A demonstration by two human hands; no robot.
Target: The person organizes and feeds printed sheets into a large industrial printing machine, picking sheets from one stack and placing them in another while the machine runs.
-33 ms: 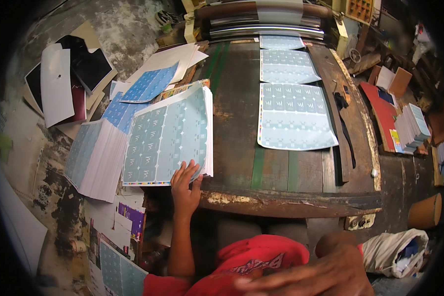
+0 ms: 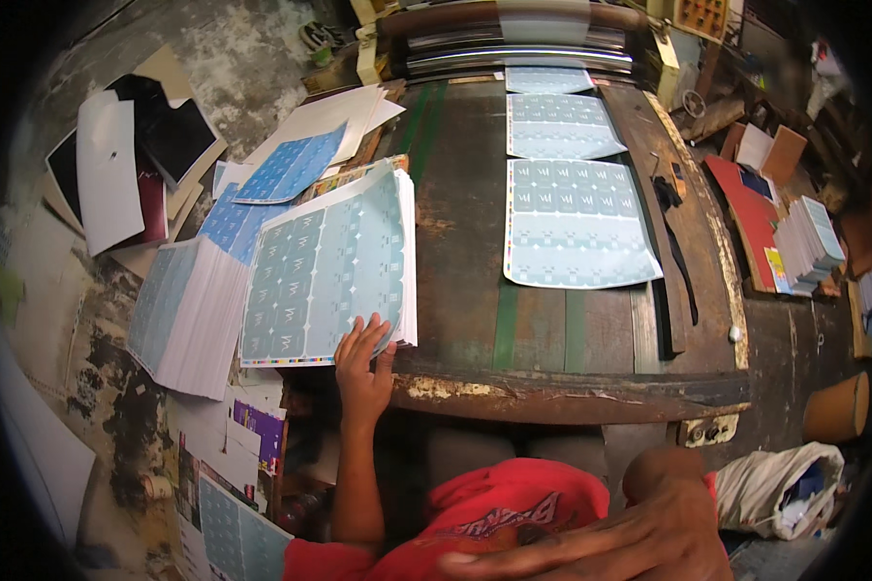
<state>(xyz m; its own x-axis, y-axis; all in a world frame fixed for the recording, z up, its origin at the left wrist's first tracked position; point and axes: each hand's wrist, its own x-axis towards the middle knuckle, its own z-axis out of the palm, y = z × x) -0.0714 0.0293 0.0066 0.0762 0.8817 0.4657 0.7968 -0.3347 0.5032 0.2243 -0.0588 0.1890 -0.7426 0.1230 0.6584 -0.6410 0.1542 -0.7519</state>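
My left hand [image 2: 363, 356] rests on the lower right corner of a thick stack of pale blue-green printed sheets [image 2: 325, 261]. Its fingers lie stretched over the top sheet, the thumb beside them. The stack's upper right edge curls up. Close to the camera, my right hand [image 2: 615, 542] is held in front of my red shirt, fingers extended, nothing visible in it; the lower edge cuts part of it off. On the worn machine table [image 2: 455, 320], a printed sheet [image 2: 581, 223] lies right of centre, with similar sheets [image 2: 562, 126] behind it leading toward the rollers [image 2: 523, 60].
A fanned paper stack [image 2: 189, 310] leans left of my left hand, beside bluer sheets [image 2: 295, 165]. Right of the printed sheets, a dark bar [image 2: 664, 281] with a black strap runs along the table. Further right stand cut stacks [image 2: 809, 242] and a white sack [image 2: 780, 494].
My right hand has shifted slightly left and down. My left hand stays on the stack corner. The whole view has moved a little; the sheets look otherwise unchanged.
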